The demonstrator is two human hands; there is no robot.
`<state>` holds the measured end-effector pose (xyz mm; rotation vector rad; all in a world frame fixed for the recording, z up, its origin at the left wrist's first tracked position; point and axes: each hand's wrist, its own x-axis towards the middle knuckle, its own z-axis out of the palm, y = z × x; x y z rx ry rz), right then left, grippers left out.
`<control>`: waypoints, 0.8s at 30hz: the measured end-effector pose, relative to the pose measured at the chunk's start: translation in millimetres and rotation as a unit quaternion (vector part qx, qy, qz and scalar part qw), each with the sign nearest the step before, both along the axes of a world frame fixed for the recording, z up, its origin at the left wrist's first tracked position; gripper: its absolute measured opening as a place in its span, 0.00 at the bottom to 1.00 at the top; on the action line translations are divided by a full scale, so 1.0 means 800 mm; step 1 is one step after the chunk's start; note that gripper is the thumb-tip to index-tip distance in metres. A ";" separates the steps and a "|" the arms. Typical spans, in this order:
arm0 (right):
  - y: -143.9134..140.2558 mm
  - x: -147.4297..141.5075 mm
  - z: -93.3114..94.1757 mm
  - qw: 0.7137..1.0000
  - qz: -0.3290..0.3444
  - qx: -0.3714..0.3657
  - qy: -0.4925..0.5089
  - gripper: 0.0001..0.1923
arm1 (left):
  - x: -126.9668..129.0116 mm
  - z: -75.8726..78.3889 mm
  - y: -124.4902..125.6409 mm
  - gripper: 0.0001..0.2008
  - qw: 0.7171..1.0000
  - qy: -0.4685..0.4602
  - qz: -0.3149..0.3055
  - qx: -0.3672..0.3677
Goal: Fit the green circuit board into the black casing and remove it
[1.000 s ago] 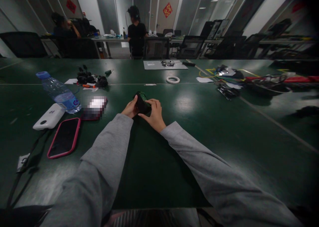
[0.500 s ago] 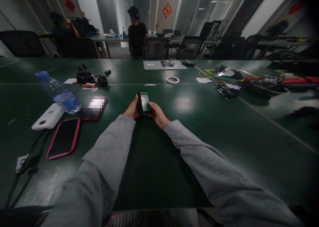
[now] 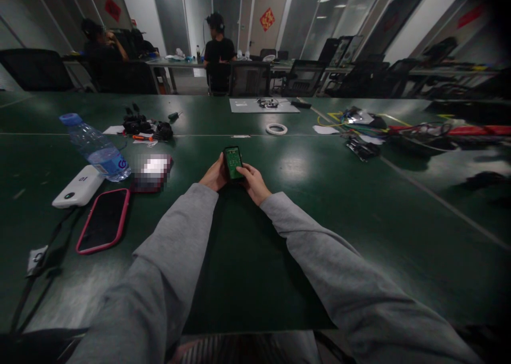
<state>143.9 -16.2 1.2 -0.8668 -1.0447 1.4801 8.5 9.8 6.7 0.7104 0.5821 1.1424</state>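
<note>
In front of me, above the green table, I have a small green circuit board (image 3: 232, 160) set in a black case. My left hand (image 3: 216, 173) is closed around its left side. On the lower right side, my right hand (image 3: 256, 184) grips it, with the thumb resting on the board's face. Pale dots and marks show on the green surface, too small to make out. The fingers beneath the case are hidden.
To the left are a tilted-looking water bottle (image 3: 99, 154), a white power bank (image 3: 79, 187) with a cable, and a pink-edged phone (image 3: 104, 220). A tape roll (image 3: 276, 129) lies ahead. Wires and parts (image 3: 363, 122) lie at right. Two people sit at a far table.
The board has tilted in my hands, so the bright glare has gone and its green face shows clearly. Both hands keep hold of it.
</note>
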 end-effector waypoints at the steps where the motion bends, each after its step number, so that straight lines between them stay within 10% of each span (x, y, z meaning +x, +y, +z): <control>1: 0.002 -0.002 -0.003 0.999 -0.028 0.020 -0.018 0.28 | 0.000 0.000 0.001 0.26 1.000 0.003 0.010 -0.005; 5: 0.013 -0.003 -0.014 0.974 -0.138 0.116 -0.140 0.28 | 0.000 0.002 0.000 0.25 0.999 0.019 0.038 -0.031; 10: 0.017 0.000 -0.016 0.866 -0.253 0.243 -0.357 0.26 | 0.006 0.004 -0.002 0.28 0.996 0.016 0.060 -0.067; 16: 0.006 -0.009 -0.010 0.759 -0.222 0.343 -0.508 0.23 | 0.010 0.003 -0.005 0.33 0.994 -0.021 0.064 -0.090; 24: -0.016 -0.016 0.000 0.744 -0.159 0.409 -0.504 0.31 | -0.004 -0.005 0.000 0.41 0.992 -0.028 0.071 -0.101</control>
